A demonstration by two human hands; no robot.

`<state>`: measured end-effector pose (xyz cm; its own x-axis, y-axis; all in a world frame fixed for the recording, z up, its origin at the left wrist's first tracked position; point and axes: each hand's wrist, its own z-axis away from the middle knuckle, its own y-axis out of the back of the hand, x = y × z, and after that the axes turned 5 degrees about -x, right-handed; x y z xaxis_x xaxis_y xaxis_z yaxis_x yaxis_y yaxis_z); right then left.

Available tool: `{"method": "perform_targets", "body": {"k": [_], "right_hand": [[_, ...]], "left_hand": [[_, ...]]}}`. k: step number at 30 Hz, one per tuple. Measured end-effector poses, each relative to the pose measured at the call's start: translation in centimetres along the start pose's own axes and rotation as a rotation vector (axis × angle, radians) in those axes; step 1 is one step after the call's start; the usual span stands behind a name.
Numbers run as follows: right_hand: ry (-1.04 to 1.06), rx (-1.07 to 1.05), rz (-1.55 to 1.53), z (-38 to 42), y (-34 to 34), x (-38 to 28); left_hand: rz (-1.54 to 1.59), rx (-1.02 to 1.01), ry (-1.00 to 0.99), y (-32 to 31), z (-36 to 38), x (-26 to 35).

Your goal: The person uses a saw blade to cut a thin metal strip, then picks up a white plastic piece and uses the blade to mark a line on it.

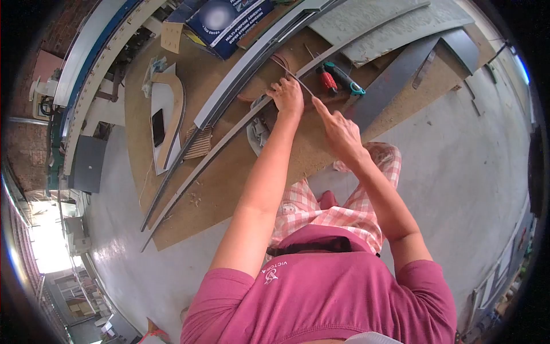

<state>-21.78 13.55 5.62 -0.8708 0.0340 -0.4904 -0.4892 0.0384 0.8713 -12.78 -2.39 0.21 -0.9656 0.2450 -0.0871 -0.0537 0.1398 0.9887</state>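
Observation:
A long narrow strip [213, 153] with a slight curve runs diagonally over the brown work table. My left hand [287, 98] is closed over its middle, fingers curled across it. In my right hand [342, 135] is a slim metal file [305, 86], the index finger stretched along it. The file's blade crosses the strip just beside my left hand; its handle is hidden in my palm. Close to the hands lie a red-handled tool [327, 81] and a teal and black power tool [345, 79].
Grey channel profiles [235, 80] lie beyond the strip. A blue adhesive box [229, 26] stands at the back. Leftward are a curved wooden piece [176, 114] and a phone [158, 127]. Grey panels [395, 86] cover the right side of the table [229, 195].

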Motion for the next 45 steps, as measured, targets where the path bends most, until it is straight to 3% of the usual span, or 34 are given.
{"method": "perform_targets", "body": {"k": [3, 21, 24, 36, 42, 45], "right_hand": [[-0.072, -0.091, 0.026, 1.5, 0.6, 0.1], [-0.004, 0.014, 0.002, -0.2, -0.7, 0.3], [-0.079, -0.086, 0.026, 1.3, 0.1, 0.5], [-0.108, -0.104, 0.029, 1.6, -0.4, 0.5], [-0.028, -0.001, -0.023, -0.3, -0.8, 0.4], [-0.056, -0.077, 0.01, 1.1, -0.6, 1.0]], "left_hand": [[0.027, 0.023, 0.01, 0.3, 0.3, 0.1], [0.024, 0.021, -0.011, -0.2, -0.1, -0.1], [0.025, 0.022, -0.009, -0.4, 0.0, 0.0], [0.015, 0.044, -0.019, -0.3, 0.4, 0.0], [0.031, 0.051, -0.018, -0.2, 0.0, -0.2], [0.036, 0.066, -0.019, -0.2, 0.2, 0.0]]}}
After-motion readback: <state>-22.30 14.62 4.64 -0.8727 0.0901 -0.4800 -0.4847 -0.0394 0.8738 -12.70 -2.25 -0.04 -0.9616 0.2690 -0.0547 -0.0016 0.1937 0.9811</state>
